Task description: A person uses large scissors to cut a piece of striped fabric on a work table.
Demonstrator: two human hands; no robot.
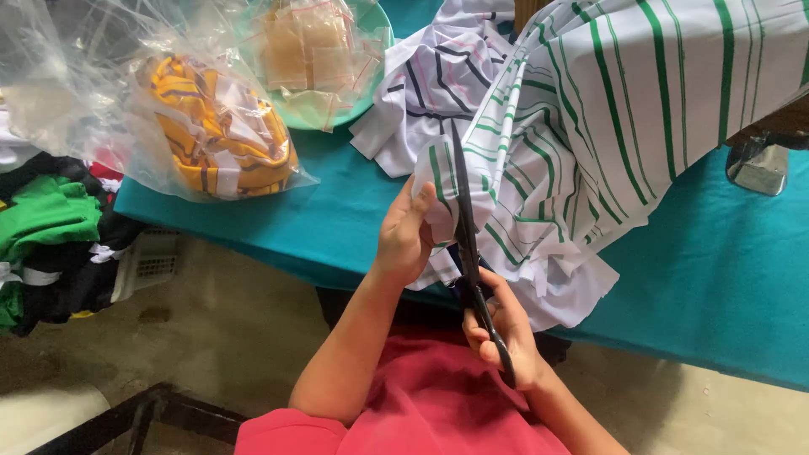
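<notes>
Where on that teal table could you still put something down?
The teal table is bare on the right, below the green-striped cloth and the metal piece. A smaller bare strip lies between the plastic bag and the left hand. The back edge is crowded by the green bowl and navy-striped cloth.

At the upper left of the frame we see a clear plastic bag (168, 109) of yellow striped cloth on the bench (725, 278). Right of it, top centre, small clear packets (316, 50) with red-edged tops lie heaped in a green bowl (371, 93).
</notes>
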